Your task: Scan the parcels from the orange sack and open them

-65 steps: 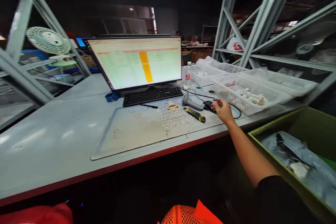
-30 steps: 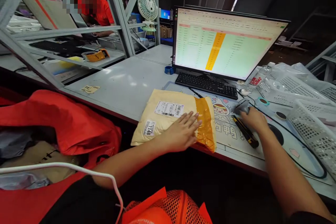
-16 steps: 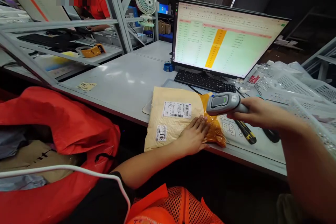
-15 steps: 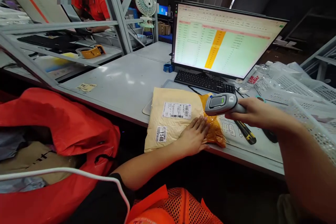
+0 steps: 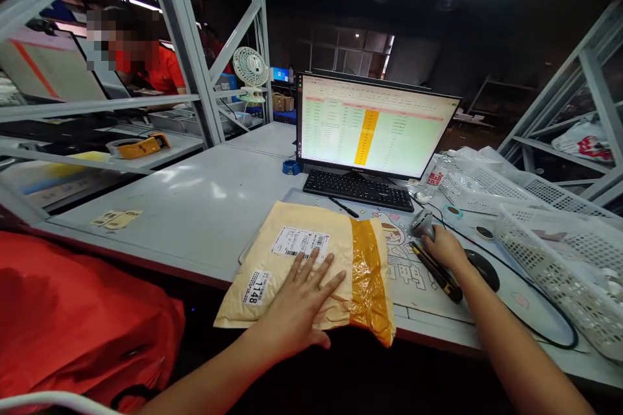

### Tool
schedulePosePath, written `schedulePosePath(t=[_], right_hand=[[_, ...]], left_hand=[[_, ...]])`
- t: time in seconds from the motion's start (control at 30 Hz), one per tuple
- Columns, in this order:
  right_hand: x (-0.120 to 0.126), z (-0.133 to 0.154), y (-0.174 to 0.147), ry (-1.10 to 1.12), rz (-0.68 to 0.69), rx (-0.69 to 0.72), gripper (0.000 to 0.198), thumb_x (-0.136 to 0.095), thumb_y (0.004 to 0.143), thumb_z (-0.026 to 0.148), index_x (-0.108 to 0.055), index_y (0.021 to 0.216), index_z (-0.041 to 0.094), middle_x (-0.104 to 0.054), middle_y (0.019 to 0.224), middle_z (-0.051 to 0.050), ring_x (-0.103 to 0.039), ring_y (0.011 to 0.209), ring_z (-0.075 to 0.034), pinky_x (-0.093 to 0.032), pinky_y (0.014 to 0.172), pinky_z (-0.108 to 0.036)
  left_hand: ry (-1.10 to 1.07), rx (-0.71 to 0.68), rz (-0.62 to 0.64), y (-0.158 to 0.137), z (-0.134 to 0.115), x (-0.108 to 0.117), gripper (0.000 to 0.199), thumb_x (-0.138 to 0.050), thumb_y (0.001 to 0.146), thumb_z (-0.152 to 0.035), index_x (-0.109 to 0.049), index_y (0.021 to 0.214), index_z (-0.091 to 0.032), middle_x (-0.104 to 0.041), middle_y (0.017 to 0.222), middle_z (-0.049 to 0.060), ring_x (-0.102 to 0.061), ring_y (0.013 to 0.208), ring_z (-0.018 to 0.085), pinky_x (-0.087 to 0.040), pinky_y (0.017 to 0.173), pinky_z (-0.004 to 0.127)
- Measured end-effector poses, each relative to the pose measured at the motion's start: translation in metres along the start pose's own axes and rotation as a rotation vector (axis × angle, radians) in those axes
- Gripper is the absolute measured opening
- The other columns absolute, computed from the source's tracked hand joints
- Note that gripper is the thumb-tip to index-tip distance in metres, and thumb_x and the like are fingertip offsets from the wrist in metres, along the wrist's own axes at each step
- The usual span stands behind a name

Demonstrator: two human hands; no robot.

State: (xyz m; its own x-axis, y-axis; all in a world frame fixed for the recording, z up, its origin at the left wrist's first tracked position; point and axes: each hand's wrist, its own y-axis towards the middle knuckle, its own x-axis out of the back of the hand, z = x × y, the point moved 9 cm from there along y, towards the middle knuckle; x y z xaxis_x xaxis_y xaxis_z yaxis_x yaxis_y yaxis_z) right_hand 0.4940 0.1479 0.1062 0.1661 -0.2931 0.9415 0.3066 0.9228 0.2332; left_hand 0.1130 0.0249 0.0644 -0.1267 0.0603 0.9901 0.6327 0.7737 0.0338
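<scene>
A cream padded envelope (image 5: 321, 224) lies at the front edge of the desk, with printed labels and a band of amber tape (image 5: 372, 279) across its right end. My left hand (image 5: 304, 292) rests flat on it, fingers spread, partly over the upper label (image 5: 292, 240). My right hand (image 5: 445, 248) is closed round a grey barcode scanner (image 5: 423, 224), low at the desk mat right of the envelope. Beside that hand lies a yellow-and-black box cutter (image 5: 440, 275), and a black mouse (image 5: 481, 269) is just to its right.
A monitor (image 5: 374, 130) and black keyboard (image 5: 357, 191) stand behind the envelope, with a pen (image 5: 344, 207) in front. White perforated baskets (image 5: 549, 253) line the right side. A red bag (image 5: 73, 324) is at the lower left. Beyond the metal frame (image 5: 182, 45) sits another person (image 5: 165, 68).
My right hand has lowered the scanner from above the envelope's taped end to the mat at the right. My left hand's fingers have spread. The view has tilted up.
</scene>
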Motion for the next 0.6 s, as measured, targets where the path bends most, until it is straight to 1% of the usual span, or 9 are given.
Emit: schedulePosePath(t=[0.07,0.13,0.2,0.23,0.3,0.4,0.47,0.53,0.6], right_hand=[[-0.004,-0.003,0.000,0.018,-0.046,-0.018,0.038,-0.070,0.102,0.042,-0.069,0.131,0.017,-0.073,0.122,-0.016,-0.072,0.108,-0.027,-0.059,0.094,-0.041],[-0.006,0.002,0.007,0.031,-0.063,-0.003,0.039,-0.068,0.104,0.047,-0.068,0.133,0.022,-0.068,0.134,-0.012,-0.069,0.115,-0.025,-0.059,0.099,-0.045],[-0.007,0.016,0.019,0.043,-0.081,0.018,0.040,-0.066,0.105,0.048,-0.066,0.137,0.023,-0.065,0.141,-0.011,-0.066,0.121,-0.026,-0.057,0.104,-0.048],[-0.010,0.026,0.026,0.052,-0.084,0.036,0.042,-0.064,0.106,0.046,-0.064,0.141,0.022,-0.064,0.143,-0.013,-0.065,0.124,-0.027,-0.055,0.106,-0.048],[-0.022,0.054,0.043,0.073,-0.072,0.092,0.045,-0.057,0.108,0.038,-0.060,0.148,0.017,-0.065,0.145,-0.015,-0.063,0.130,-0.027,-0.051,0.113,-0.045],[-0.053,0.098,0.066,0.093,-0.026,0.171,0.049,-0.053,0.104,0.029,-0.059,0.150,0.011,-0.064,0.151,-0.016,-0.057,0.140,-0.026,-0.043,0.119,-0.036],[-0.071,0.116,0.076,0.088,-0.024,0.169,0.056,-0.051,0.102,0.027,-0.054,0.155,0.009,-0.055,0.161,-0.018,-0.047,0.151,-0.029,-0.036,0.124,-0.040],[-0.083,0.124,0.082,0.080,-0.035,0.137,0.064,-0.049,0.102,0.026,-0.045,0.161,0.004,-0.048,0.166,-0.022,-0.035,0.158,-0.035,-0.028,0.128,-0.049],[-0.091,0.125,0.085,0.076,-0.031,0.114,0.069,-0.047,0.102,0.027,-0.037,0.165,0.001,-0.049,0.163,-0.026,-0.029,0.160,-0.038,-0.020,0.129,-0.057]], left_hand=[[0.027,0.068,-0.009,-0.004,0.011,-0.009,0.137,-0.104,0.060,-0.049,-0.026,0.172,-0.039,-0.003,0.180,0.006,0.001,0.165,0.049,-0.009,0.131,0.077],[0.062,0.086,-0.048,-0.005,0.016,-0.019,0.132,-0.102,0.065,-0.039,-0.025,0.172,-0.040,-0.005,0.181,0.005,0.000,0.166,0.049,-0.009,0.130,0.078],[0.083,0.073,-0.114,-0.004,0.017,-0.024,0.124,-0.096,0.072,-0.031,-0.023,0.172,-0.041,-0.006,0.181,0.003,-0.002,0.167,0.046,-0.008,0.131,0.076],[0.079,0.058,-0.152,-0.004,0.017,-0.024,0.120,-0.093,0.076,-0.031,-0.022,0.173,-0.041,-0.007,0.181,0.003,-0.002,0.167,0.045,-0.007,0.132,0.075],[0.041,0.026,-0.218,-0.005,0.016,-0.023,0.116,-0.090,0.081,-0.039,-0.020,0.173,-0.040,-0.008,0.181,0.002,-0.002,0.167,0.044,-0.006,0.132,0.074],[-0.014,-0.006,-0.281,-0.006,0.018,-0.021,0.117,-0.091,0.082,-0.047,-0.019,0.173,-0.041,-0.011,0.181,0.003,-0.005,0.167,0.045,-0.007,0.132,0.073],[-0.013,-0.017,-0.313,-0.007,0.019,-0.019,0.118,-0.092,0.080,-0.047,-0.020,0.173,-0.041,-0.014,0.181,0.003,-0.007,0.167,0.045,-0.008,0.132,0.072],[0.013,-0.030,-0.340,-0.007,0.018,-0.019,0.115,-0.090,0.081,-0.045,-0.021,0.173,-0.040,-0.015,0.181,0.002,-0.009,0.167,0.044,-0.008,0.133,0.070],[0.069,-0.012,-0.352,-0.008,0.017,-0.021,0.112,-0.086,0.081,-0.032,-0.023,0.173,-0.040,-0.015,0.181,0.002,-0.010,0.167,0.043,-0.010,0.134,0.068]])
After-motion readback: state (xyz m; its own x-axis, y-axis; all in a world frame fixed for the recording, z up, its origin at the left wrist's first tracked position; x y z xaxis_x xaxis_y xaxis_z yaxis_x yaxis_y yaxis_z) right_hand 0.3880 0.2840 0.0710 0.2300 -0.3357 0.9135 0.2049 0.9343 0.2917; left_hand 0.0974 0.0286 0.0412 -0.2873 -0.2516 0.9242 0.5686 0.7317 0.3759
